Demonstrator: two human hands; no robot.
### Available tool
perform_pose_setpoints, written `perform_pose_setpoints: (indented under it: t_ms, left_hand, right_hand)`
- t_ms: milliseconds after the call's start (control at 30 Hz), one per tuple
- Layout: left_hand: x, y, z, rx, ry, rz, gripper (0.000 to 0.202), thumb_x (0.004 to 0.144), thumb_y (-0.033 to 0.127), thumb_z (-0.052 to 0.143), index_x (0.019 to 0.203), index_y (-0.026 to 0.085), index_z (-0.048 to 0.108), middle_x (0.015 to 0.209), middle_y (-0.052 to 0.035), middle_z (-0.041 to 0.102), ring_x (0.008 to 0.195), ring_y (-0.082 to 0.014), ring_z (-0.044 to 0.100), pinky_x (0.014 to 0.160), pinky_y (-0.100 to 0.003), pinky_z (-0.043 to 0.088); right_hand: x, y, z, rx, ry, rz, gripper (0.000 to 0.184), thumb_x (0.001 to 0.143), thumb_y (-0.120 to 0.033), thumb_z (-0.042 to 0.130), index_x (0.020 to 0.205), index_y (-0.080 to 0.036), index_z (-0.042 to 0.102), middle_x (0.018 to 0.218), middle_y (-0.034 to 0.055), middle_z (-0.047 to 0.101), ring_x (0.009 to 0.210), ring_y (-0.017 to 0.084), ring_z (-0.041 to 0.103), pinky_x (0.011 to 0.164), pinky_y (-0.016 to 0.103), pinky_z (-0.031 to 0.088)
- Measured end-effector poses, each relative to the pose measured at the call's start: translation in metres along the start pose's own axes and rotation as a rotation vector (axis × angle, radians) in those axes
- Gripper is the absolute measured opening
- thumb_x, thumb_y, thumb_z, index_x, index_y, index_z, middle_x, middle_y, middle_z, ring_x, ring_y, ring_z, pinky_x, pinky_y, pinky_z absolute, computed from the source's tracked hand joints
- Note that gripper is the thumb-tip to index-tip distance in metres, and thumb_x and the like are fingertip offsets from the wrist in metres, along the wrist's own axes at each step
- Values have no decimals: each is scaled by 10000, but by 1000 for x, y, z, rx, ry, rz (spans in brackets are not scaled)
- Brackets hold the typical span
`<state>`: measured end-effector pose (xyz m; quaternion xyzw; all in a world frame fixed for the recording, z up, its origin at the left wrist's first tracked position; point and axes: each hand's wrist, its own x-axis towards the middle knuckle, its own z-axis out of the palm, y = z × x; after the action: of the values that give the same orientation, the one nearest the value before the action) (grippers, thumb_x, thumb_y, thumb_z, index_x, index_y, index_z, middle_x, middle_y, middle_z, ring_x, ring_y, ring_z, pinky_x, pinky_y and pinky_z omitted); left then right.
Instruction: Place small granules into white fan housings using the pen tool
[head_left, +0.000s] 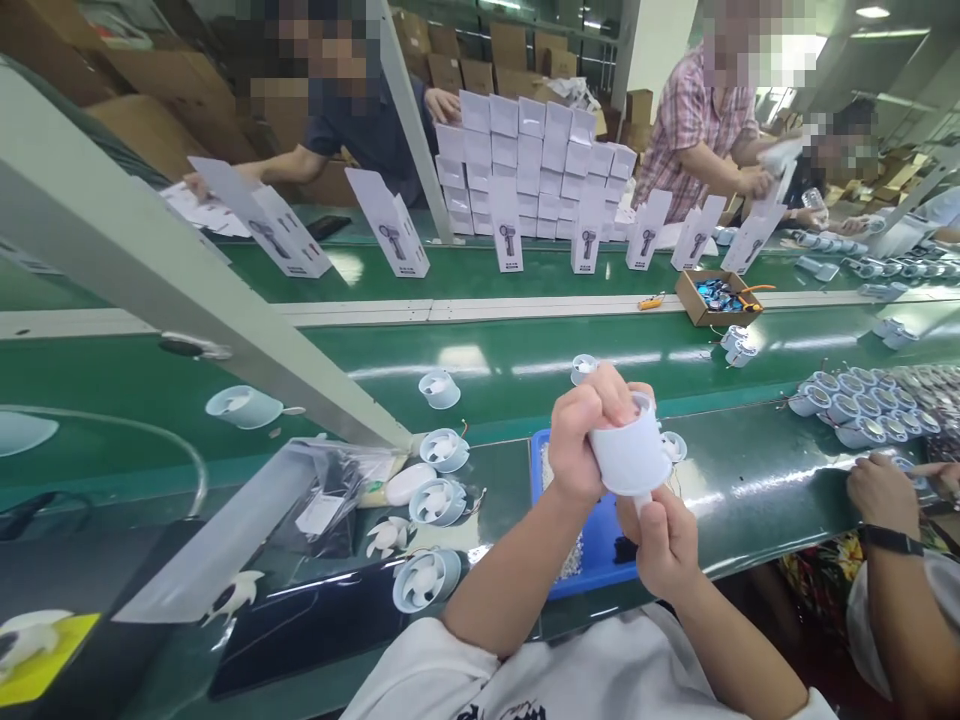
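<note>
Left hand is closed around the upper part of a white fan housing, fingers curled over the rim; right hand is closed on the narrow stem at its lower end, thumb uppermost. The housing is held tilted, clear of the green desk, above a blue tray. Tray contains small white pieces and a dark item, partly hidden by the hands.

Left of the tray: three fan units with white blades in a rough column, wires trailing from the upper two; a loose fan impeller near them. Further left, a clear plastic bag and a dark flat panel.

Right: rows of round motor units and a co-worker's hand, dark band at the wrist.

Beyond: a small cardboard box with blue pieces and an orange-handled tool; a line of upright printed cartons, a stack of white boxes behind, and co-workers on the far side.
</note>
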<state>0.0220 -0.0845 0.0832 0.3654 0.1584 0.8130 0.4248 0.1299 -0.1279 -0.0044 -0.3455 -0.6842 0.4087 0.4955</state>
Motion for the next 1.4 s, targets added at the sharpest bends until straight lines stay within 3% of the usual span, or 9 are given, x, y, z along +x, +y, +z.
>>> perform_pose_setpoints:
  t_ms: [133, 400, 567, 700, 867, 1000, 1167, 1267, 1400]
  left_hand:
    - [-6, 10, 1, 235, -8, 31, 457, 807, 426, 647, 455, 192, 475, 538, 3, 414, 555, -111, 381, 616, -317, 452]
    - [-6, -13, -2, 223, -83, -75, 493, 765, 594, 647, 596, 187, 426, 724, -4, 535, 611, -101, 476, 580, -278, 422]
    - [13, -22, -22, 468, -271, -390, 498, 725, 654, 629, 854, 230, 403, 742, 20, 539, 595, -118, 516, 527, -244, 407]
    - [55, -32, -64, 1163, 4, -306, 504, 709, 454, 711, 1026, 227, 392, 817, -10, 552, 747, -187, 584, 688, -300, 452]
    - [91, -66, -114, 1910, -281, -639, 584, 775, 386, 653, 1264, 147, 441, 1275, -249, 535, 1205, -404, 516, 949, -480, 428]
    - [94, -98, -122, 1958, -425, -643, 592, 761, 283, 660, 1289, 83, 484, 1304, -268, 522, 1280, -405, 450, 1081, -526, 297]
    - [91, -126, -114, 1836, -703, -512, 565, 835, 319, 595, 1380, 279, 453, 1424, -126, 446, 1302, -342, 428, 1133, -552, 209]
    - [88, -132, -117, 1815, -699, -472, 376, 876, 262, 524, 1246, 228, 584, 1330, -141, 502, 1272, -340, 431, 1122, -595, 189]
    - [89, -137, -118, 1753, -565, -366, 277, 870, 284, 557, 1114, 195, 653, 1343, -128, 447, 1297, -291, 357, 1124, -447, 262]
  right_hand:
    - [-4, -7, 7, 143, -6, -5, 409, 979, -497, 358, 702, -227, 493, 464, -43, 358, 377, 105, 294, 368, 260, 212]
    - [8, -8, 9, 370, 58, 24, 412, 974, -521, 360, 691, -229, 429, 427, -95, 226, 355, 83, 213, 367, 241, 229]
    - [28, 6, -22, 103, 37, 115, 412, 940, -546, 425, 836, -184, 591, 462, -91, 263, 392, 79, 245, 386, 234, 209]
    - [35, 25, -40, -129, -43, 209, 367, 903, -487, 481, 995, -174, 652, 498, -75, 352, 438, 92, 312, 416, 238, 246]
    - [20, 44, -36, -170, 57, 290, 252, 801, -402, 605, 947, -197, 596, 500, -101, 354, 448, 97, 359, 453, 227, 337]
    - [4, 49, -21, -69, 99, 271, 242, 756, -412, 662, 802, -205, 546, 619, -49, 514, 536, 104, 492, 523, 233, 440]
    - [-5, 55, -3, 55, -5, 258, 297, 813, -496, 595, 861, -208, 540, 726, 2, 592, 611, 139, 594, 600, 285, 527]
    - [-8, 59, 1, 32, -47, 255, 314, 841, -522, 558, 860, -209, 536, 721, 11, 599, 611, 148, 596, 605, 301, 533]
    - [-8, 60, -1, -27, -64, 238, 331, 842, -537, 558, 839, -207, 533, 754, 17, 597, 625, 148, 595, 598, 295, 525]
